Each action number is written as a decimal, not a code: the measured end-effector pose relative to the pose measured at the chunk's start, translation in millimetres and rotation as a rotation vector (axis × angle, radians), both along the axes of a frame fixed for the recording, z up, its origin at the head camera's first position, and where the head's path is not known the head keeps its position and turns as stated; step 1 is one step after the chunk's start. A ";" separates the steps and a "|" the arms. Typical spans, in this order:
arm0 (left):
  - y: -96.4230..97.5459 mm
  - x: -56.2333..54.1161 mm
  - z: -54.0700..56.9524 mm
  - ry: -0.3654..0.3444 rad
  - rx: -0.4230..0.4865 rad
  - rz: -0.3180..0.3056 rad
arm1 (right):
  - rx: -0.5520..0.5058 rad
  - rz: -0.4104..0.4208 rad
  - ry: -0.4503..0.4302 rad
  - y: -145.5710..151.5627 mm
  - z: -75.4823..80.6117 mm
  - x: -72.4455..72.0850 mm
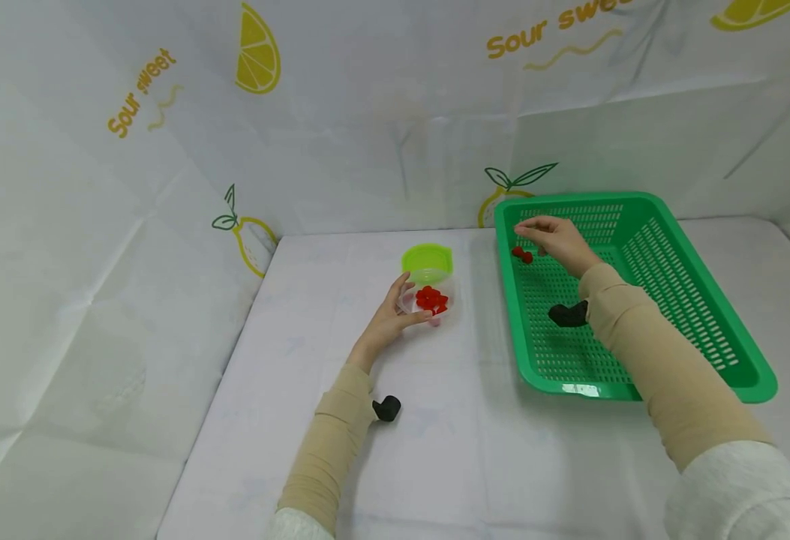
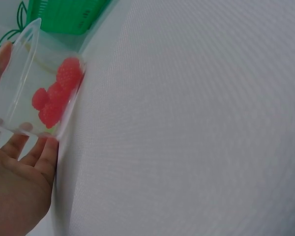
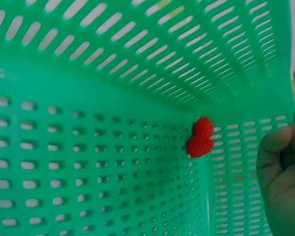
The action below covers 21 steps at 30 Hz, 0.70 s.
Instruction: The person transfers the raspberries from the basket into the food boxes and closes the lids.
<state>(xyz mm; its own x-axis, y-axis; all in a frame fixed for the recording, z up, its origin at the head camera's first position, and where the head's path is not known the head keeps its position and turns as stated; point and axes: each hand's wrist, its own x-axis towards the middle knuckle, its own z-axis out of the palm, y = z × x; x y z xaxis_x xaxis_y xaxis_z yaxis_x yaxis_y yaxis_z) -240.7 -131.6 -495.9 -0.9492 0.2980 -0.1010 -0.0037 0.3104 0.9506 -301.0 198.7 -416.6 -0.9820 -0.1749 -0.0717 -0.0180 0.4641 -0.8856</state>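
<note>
My left hand grips a small clear plastic container, with the thumb on one side and fingers on the other. Several red raspberries lie inside it, on its bottom in the left wrist view. Over the left side of a green plastic basket, my right hand hovers with its fingers loosely bent. Nothing shows between those fingers, though the right wrist view cuts off part of the hand. Below them, a few red raspberries rest against each other on the basket's slotted floor near a wall.
A lime-green lid-like piece lies on the white table just behind the clear container. The basket's raised rim stands to the right of the container. A white cloth with lemon prints hangs behind the table.
</note>
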 end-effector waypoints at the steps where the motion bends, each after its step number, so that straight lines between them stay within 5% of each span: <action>1: 0.2 -0.2 -0.2 0.001 0.003 -0.001 | 0.022 -0.004 0.000 1.1 -2.0 -0.3; 11: 0.0 -0.9 -1.7 -0.010 0.004 0.008 | 0.130 0.000 -0.083 -1.0 -9.3 -3.5; 21: -0.1 -1.5 -2.2 -0.008 0.006 0.011 | 0.196 0.031 -0.070 -4.5 -15.9 -6.0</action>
<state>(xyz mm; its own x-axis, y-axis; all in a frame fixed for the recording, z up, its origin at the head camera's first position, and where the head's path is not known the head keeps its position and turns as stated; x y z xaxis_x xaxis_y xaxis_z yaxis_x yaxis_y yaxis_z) -242.2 -131.7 -498.1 -0.9517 0.2878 -0.1069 -0.0147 0.3050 0.9522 -307.0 194.2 -432.4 -0.9677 -0.1810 -0.1756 0.0237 0.6279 -0.7779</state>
